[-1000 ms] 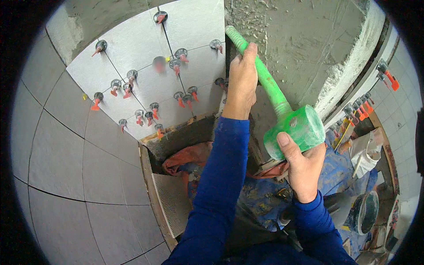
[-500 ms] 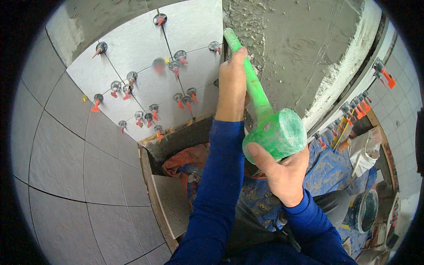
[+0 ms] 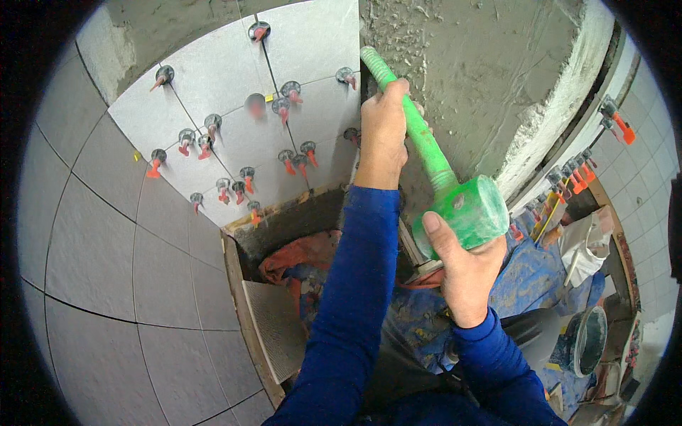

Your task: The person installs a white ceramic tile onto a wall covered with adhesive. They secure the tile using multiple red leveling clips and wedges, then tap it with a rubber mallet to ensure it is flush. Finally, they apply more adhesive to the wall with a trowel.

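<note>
A green rubber mallet (image 3: 474, 213), dusted white on its face, is tilted in front of me with its head toward me. My left hand (image 3: 384, 128) is closed round the handle, its fingers mostly hidden behind it. Against the underside of the mallet head, my right hand (image 3: 470, 278) is closed with the thumb over the near side. Beyond the mallet is a wall of rough grey mortar (image 3: 483, 85). To the left of the left hand, white tiles (image 3: 312, 42) carry several black levelling clips with red caps (image 3: 290, 90).
Large grey tiles (image 3: 92, 241) cover the left side. A loose tile with a ribbed back (image 3: 273, 326) leans by the ledge. At the right lie a blue tarp (image 3: 529, 273), a white bag (image 3: 586, 241) and a bucket (image 3: 588, 341). More red clips (image 3: 621, 128) stick out along the right edge.
Both hands have shifted slightly to the right with the mallet. The mallet head has turned so its round face points more to the right.
</note>
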Demonstrator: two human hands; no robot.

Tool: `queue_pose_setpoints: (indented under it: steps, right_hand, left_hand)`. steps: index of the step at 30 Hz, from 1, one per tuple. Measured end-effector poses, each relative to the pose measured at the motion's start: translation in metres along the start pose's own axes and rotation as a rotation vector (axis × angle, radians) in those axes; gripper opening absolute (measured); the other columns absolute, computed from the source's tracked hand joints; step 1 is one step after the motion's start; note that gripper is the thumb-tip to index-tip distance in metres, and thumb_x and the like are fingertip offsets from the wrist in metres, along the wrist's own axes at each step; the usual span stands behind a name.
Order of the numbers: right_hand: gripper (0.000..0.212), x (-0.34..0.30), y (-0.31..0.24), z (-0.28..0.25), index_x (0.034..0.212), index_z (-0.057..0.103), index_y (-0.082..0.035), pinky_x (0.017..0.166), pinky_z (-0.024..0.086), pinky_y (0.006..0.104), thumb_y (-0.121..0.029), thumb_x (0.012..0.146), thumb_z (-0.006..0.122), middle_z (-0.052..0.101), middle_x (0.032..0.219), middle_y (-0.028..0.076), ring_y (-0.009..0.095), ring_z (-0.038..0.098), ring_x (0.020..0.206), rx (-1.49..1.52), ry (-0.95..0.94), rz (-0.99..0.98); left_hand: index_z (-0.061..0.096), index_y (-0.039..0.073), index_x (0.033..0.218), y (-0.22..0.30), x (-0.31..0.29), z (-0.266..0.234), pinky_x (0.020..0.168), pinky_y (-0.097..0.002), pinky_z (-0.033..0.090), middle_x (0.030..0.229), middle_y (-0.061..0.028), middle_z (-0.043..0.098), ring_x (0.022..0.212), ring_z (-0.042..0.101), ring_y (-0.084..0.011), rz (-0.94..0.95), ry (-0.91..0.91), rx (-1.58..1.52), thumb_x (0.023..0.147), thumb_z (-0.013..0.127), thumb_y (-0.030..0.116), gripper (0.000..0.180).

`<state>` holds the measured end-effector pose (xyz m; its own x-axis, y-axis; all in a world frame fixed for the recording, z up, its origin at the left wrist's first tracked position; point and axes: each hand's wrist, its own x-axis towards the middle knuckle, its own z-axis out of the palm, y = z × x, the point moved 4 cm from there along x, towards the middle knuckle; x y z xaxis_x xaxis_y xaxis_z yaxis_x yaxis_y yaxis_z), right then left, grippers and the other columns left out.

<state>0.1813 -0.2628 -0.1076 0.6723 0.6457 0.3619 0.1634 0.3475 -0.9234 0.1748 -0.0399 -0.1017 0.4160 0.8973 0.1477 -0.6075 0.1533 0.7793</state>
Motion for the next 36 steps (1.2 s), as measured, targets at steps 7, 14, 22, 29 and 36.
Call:
queue_pose_setpoints:
  steps: [7,14,22,29,36]
  right_hand:
    - [0.024,0.007,-0.005,-0.003,0.100,0.066,-0.002,0.071,0.051,0.0257,-0.009,0.085,0.083,0.070,0.089,0.002,0.010,0.063,0.077,0.192,0.047,0.056]
    - [0.027,0.001,-0.004,0.003,0.104,0.066,-0.002,0.072,0.053,0.0267,-0.010,0.084,0.083,0.070,0.090,0.003,0.011,0.064,0.078,0.129,0.075,0.049]
    - [0.032,0.004,0.007,-0.005,0.107,0.066,-0.001,0.076,0.053,0.0278,-0.010,0.082,0.084,0.070,0.094,0.004,0.012,0.065,0.081,0.164,0.086,0.038]
    - [0.029,0.007,0.005,-0.007,0.103,0.065,-0.001,0.075,0.052,0.0286,-0.008,0.081,0.082,0.069,0.093,0.004,0.013,0.064,0.080,0.225,0.065,0.073]
    - [0.031,0.011,0.006,-0.008,0.104,0.065,-0.002,0.075,0.052,0.0286,-0.010,0.080,0.083,0.068,0.093,0.003,0.013,0.064,0.080,0.274,0.025,0.084]
  left_hand:
    - [0.062,-0.005,0.097,0.005,-0.003,0.008,0.061,-0.0364,0.049,0.078,-0.0093,0.060,0.065,0.060,-0.0204,0.099,0.104,0.107,0.092,0.066,0.029,0.034]
    - [0.060,-0.002,0.098,0.005,0.011,0.002,0.059,-0.0408,0.052,0.077,-0.0090,0.058,0.064,0.060,-0.0232,0.028,0.012,-0.031,0.089,0.070,0.029,0.034]
    - [0.056,0.001,0.095,-0.004,0.039,-0.003,0.054,-0.0413,0.053,0.073,-0.0096,0.057,0.058,0.058,-0.0238,0.059,-0.032,-0.122,0.088,0.068,0.026,0.029]
    - [0.057,-0.002,0.092,0.000,0.034,0.000,0.053,-0.0404,0.053,0.075,-0.0106,0.059,0.057,0.059,-0.0229,0.087,0.018,-0.078,0.087,0.068,0.024,0.028]
    - [0.057,-0.001,0.093,-0.001,0.034,0.000,0.052,-0.0394,0.053,0.074,-0.0101,0.059,0.057,0.059,-0.0223,0.097,0.049,-0.049,0.087,0.068,0.025,0.029]
